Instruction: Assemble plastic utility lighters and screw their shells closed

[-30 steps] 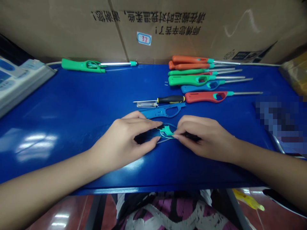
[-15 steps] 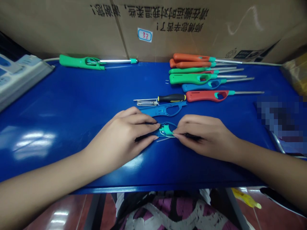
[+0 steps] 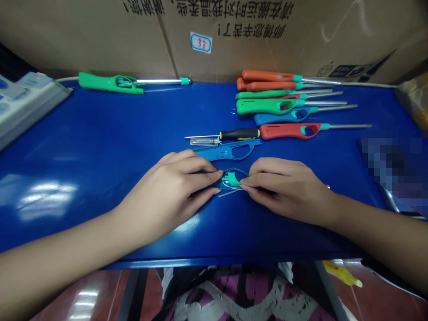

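Cardboard cartons [image 3: 100, 40] are forming the back wall behind a glossy blue counter [image 3: 83, 147], and a person is sitting at its near edge with both forearms resting on it. At the middle of the counter the left hand [image 3: 174, 191] and the right hand [image 3: 284, 187] are meeting over an open blue plastic lighter body [image 3: 222, 185] with a teal trigger piece [image 3: 231, 179] seated in it. The left grip is clenched on the body's handle end, thumb and forefinger pinching it flat to the counter. The right grip is pinching the other end, fingertips touching the trigger piece; a thin wire is poking out below.

Just beyond the hands a matching blue plastic shell half [image 3: 230, 151] is lying apart, unfitted, with a black-handled screwdriver [image 3: 239, 133] just behind it. Farther back on the right a stack of closed long-nosed lighters [image 3: 277, 96] in orange, green, blue and red is lying together, and a single green lighter [image 3: 110, 83] is lying at the back left.

Judging by this, the insides are being seated; the cover half is not yet on.
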Action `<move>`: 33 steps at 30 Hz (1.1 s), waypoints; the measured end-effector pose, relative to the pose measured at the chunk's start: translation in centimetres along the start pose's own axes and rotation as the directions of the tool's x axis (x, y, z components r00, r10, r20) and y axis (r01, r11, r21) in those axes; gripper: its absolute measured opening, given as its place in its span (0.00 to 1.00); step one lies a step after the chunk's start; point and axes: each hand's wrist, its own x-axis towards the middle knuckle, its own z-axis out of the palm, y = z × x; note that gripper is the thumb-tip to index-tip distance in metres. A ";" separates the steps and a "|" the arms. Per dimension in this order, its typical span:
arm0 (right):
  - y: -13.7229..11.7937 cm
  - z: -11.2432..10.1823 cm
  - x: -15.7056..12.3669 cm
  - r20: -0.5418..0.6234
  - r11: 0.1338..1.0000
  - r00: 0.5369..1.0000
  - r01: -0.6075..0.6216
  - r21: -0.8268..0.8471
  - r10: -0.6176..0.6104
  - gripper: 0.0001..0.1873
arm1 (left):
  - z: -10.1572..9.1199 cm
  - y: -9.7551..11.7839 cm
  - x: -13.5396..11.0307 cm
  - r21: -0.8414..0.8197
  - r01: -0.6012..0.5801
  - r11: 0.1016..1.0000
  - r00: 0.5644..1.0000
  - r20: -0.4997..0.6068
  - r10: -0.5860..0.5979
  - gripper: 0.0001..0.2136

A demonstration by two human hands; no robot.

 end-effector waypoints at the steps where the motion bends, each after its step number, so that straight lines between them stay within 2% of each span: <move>1: 0.0 0.0 0.0 -0.005 1.000 1.000 0.006 -0.008 -0.006 0.11 | 0.0 0.0 0.0 0.000 0.000 1.000 1.000 0.004 0.000 0.11; 5: 0.0 -0.1 -0.1 -0.006 0.999 1.000 0.026 -0.027 -0.026 0.10 | 0.1 0.2 -0.1 0.012 -0.013 1.000 1.000 0.009 0.013 0.11; 15: 0.3 0.3 -0.3 -0.008 0.998 0.998 0.066 -0.007 -0.066 0.08 | -0.2 0.6 -0.3 0.193 -0.102 0.976 0.995 0.026 0.099 0.13; 21: 0.4 0.4 -0.4 -0.026 0.995 0.995 0.097 -0.017 -0.098 0.07 | -0.2 0.8 -0.5 0.235 -0.131 0.963 0.991 -0.006 0.136 0.15; 28: 0.1 0.2 -0.3 -0.037 0.996 0.999 0.034 0.088 -0.031 0.07 | -0.2 1.1 -0.9 0.254 -0.164 0.953 0.986 0.077 0.149 0.17; 33: -0.1 0.1 -0.4 -0.025 0.997 0.999 0.033 0.065 -0.031 0.07 | -0.3 1.3 -1.2 0.275 -0.179 0.945 0.983 0.097 0.158 0.20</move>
